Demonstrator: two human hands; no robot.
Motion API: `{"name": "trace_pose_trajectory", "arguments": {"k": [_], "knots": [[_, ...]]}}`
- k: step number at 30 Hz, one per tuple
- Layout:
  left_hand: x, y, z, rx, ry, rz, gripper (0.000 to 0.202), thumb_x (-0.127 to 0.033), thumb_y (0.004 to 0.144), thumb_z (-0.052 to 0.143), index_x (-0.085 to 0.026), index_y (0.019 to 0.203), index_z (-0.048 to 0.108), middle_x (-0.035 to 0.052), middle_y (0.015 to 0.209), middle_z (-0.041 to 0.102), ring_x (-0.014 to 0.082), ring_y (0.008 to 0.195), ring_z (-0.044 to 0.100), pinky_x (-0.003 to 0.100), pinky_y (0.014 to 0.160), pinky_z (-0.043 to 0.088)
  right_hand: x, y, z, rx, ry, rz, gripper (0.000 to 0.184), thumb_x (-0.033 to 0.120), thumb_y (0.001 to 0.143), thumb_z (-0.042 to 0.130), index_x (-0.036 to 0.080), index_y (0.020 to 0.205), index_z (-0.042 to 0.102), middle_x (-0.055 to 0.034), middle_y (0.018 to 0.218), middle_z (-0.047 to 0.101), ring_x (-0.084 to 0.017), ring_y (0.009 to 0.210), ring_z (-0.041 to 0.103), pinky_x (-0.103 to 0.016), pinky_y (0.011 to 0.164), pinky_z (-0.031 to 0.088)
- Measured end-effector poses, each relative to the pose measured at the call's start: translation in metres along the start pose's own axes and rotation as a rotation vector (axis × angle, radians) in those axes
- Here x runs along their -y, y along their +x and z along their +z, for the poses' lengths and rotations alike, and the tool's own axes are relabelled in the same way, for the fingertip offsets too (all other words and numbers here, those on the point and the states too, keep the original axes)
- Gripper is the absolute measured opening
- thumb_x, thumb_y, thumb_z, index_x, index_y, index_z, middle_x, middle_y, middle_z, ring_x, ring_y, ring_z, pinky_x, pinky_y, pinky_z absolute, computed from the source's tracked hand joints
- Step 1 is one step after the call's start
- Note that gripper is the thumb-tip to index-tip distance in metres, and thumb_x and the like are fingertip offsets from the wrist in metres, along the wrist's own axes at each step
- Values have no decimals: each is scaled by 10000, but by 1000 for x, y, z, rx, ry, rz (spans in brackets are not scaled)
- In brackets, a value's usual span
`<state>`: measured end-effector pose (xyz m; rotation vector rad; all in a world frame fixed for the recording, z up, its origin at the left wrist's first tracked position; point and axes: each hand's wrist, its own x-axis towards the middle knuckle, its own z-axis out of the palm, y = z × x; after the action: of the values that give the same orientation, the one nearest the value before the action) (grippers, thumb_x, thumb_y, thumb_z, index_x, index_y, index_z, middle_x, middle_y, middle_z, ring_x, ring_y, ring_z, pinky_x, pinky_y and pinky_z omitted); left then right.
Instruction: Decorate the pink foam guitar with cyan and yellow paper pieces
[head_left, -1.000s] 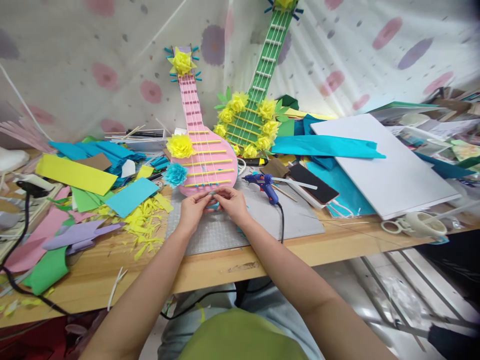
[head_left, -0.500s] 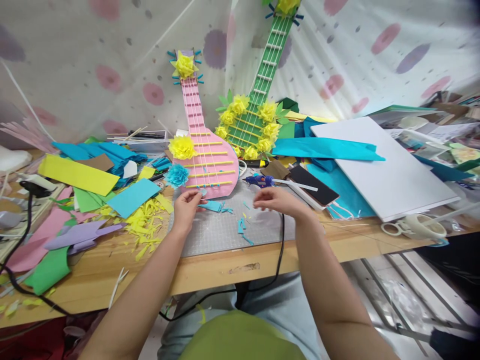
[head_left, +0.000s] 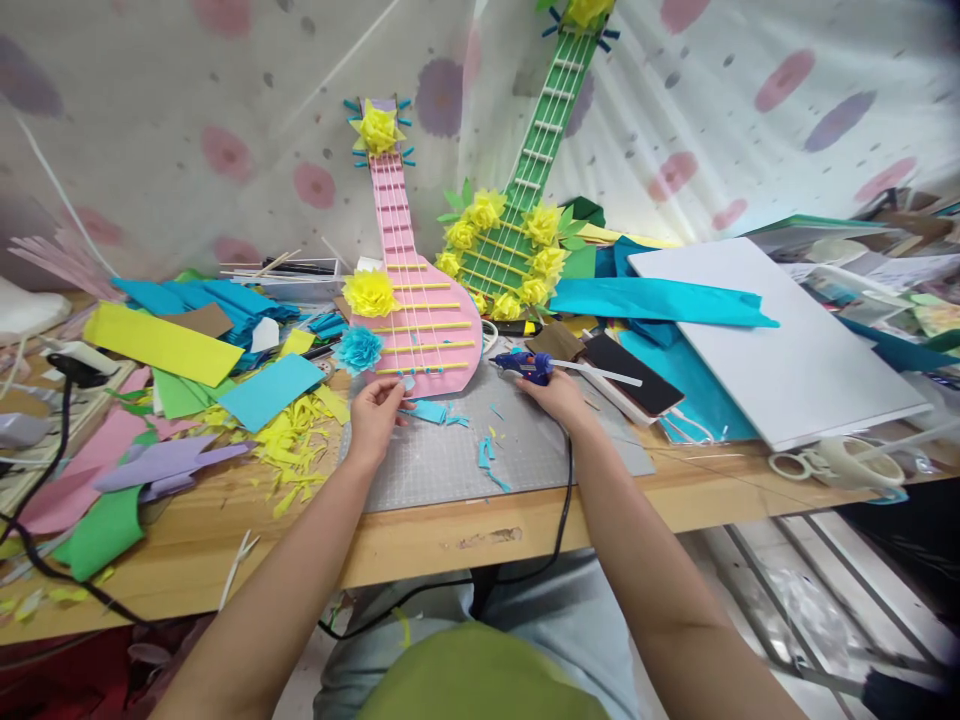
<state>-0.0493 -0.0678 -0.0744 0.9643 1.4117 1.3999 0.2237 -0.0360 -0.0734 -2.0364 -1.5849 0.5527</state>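
Observation:
My left hand (head_left: 377,415) is closed in a pinch around a small pale bluish piece (head_left: 409,382), just in front of the lower edge of a pink paper lute (head_left: 442,375). Yellow strips, white strings, a yellow paper flower (head_left: 370,293) and a blue paper flower (head_left: 358,350) decorate the lute. On the right, my right hand (head_left: 562,400) has its fingers around a blue hot glue gun (head_left: 531,367), whose nozzle points left. A white glue stick (head_left: 600,373) sticks out of its back. Blue paper scraps (head_left: 429,411) lie on the grey cutting mat (head_left: 420,470) between my hands.
Behind stands a green paper instrument (head_left: 517,215) ringed with yellow flowers. Paper sheets and yellow shreds (head_left: 294,450) cover the left side. A black phone (head_left: 634,372), a white board (head_left: 772,350) and a tape roll (head_left: 862,460) lie right. The gun's black cord (head_left: 568,490) drops over the table edge.
My right hand has come down from above the mat and taken hold of the glue gun. The left hand keeps its pinch in nearly the same place.

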Motion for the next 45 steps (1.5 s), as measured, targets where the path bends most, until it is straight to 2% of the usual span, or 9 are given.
{"name": "trace_pose_trajectory", "arguments": {"k": [2,5,7,9,11,14,20,30,45], "knots": [[1,0,1,6,-2,-6,366,-401,610,683,-142,850,585,49,748,678,144,581,635,184,384,391,1,-2,5,-79,105,48,398,487,659,636,136,844,668,-144,844,678,-275,820,628,-346,688,439],[3,0,3,17,6,0,324,-374,626,672,-147,837,580,46,737,679,151,583,641,185,371,386,7,-9,8,-154,436,45,416,519,641,636,140,813,646,-107,776,669,-208,675,614,-317,615,451],[5,1,5,26,29,15,299,-362,642,662,-150,836,579,44,739,679,151,586,643,186,370,392,17,-17,11,-87,667,-27,435,552,625,645,151,794,628,-64,702,648,-146,550,560,-284,541,441],[8,1,5,30,62,33,284,-358,659,650,-152,842,581,44,749,679,150,590,646,185,374,398,28,-27,17,66,756,-93,430,566,610,663,162,749,616,-19,596,600,-111,469,497,-261,483,413],[9,1,5,32,102,57,280,-361,676,638,-152,855,586,42,751,675,152,599,650,182,374,401,38,-37,25,197,711,-126,410,566,617,670,169,702,608,7,515,548,-103,439,462,-254,459,390],[10,0,4,31,154,100,275,-367,699,621,-154,872,596,40,758,673,152,598,653,174,355,384,46,-46,35,279,598,-195,371,540,644,666,176,705,626,3,546,580,-124,504,508,-262,513,420],[8,0,5,-9,145,140,239,-340,697,621,-148,839,603,40,721,679,144,549,641,165,340,346,44,-46,39,273,494,-289,380,492,684,642,153,855,669,-44,822,688,-190,758,608,-305,709,470],[7,1,6,-13,150,140,249,-353,687,624,-154,835,608,42,728,684,143,542,638,164,329,345,43,-44,43,288,482,-292,366,476,696,640,161,881,673,-48,852,697,-204,812,623,-329,766,474],[10,1,5,13,172,180,222,-346,689,637,-164,814,619,10,651,654,149,538,641,173,333,358,43,-44,42,258,476,-297,372,471,692,644,167,905,668,-44,843,691,-197,793,616,-335,751,482]]}}
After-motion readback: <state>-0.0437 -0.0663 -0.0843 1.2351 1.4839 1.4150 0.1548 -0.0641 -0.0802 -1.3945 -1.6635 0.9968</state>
